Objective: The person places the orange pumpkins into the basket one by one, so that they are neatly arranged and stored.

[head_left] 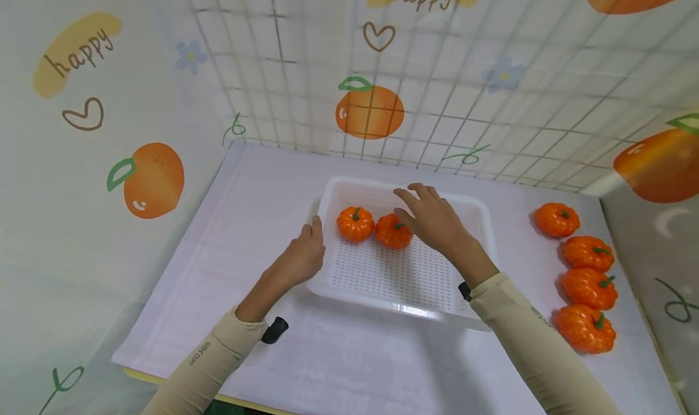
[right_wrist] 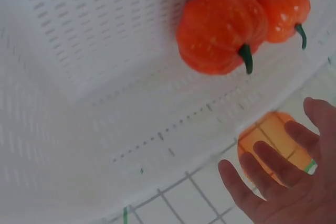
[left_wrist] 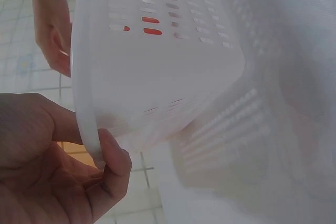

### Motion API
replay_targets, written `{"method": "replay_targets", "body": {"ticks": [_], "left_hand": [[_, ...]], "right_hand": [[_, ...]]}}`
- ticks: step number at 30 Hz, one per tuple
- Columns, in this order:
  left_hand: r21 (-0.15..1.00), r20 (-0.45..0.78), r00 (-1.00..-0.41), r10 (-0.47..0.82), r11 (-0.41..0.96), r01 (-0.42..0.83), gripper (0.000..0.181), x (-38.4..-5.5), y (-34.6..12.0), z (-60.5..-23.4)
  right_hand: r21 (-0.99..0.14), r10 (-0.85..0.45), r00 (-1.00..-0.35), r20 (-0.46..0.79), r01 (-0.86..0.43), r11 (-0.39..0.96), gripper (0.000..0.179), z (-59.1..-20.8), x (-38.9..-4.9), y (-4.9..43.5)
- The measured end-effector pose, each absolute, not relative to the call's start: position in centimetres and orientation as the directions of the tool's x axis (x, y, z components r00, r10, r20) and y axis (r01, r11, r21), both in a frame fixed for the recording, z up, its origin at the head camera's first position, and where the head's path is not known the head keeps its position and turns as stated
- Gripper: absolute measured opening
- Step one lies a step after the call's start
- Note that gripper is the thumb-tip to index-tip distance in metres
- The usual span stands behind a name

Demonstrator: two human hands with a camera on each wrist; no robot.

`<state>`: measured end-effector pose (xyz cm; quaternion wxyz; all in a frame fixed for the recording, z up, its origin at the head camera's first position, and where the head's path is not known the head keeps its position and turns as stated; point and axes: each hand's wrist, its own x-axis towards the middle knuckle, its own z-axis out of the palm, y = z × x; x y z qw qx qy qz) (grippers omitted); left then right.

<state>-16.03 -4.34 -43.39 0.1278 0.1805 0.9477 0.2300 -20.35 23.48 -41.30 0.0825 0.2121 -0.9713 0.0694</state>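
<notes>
Two small orange pumpkins with green stems lie in a white perforated plastic basket (head_left: 393,275). One pumpkin (head_left: 355,224) is at the left end; the other pumpkin (head_left: 393,232) sits just right of it. My left hand (head_left: 303,254) pinches the basket's left rim between thumb and curled fingers, as the left wrist view shows. Over the basket, my right hand (head_left: 434,221) hovers with fingers spread and nothing in them. In the right wrist view, that hand (right_wrist: 289,171) is apart from the pumpkins.
Several more orange pumpkins (head_left: 588,253) stand in a column along the table's right side. The basket rests on a white-covered table (head_left: 256,190). Printed cloth (head_left: 306,99) hangs over a wire grid behind it, with more printed cloth at the left side.
</notes>
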Motion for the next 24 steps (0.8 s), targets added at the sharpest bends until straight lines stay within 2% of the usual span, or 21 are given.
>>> {"method": "replay_targets", "body": {"ticks": [4,14,24], "left_hand": [[0.477,-0.162,-0.9,0.404,0.83,0.287,0.067,-16.0,-4.3,-43.4],[0.475,-0.166,-0.901,0.401,0.833,0.283,0.066,-16.2,-4.4,-43.3],[0.474,-0.139,-0.899,0.416,0.825,0.309,0.065,-16.2,-4.5,-43.4]], "right_hand": [[-0.123,-0.365,-0.908,0.206,-0.394,0.911,0.048,-40.6,-20.2,24.7],[-0.089,-0.284,-0.919,0.274,-0.319,0.944,0.051,-38.8,-20.3,28.7],[-0.131,-0.078,-0.976,0.205,-0.106,0.986,0.056,-37.8,-19.7,33.9]]}}
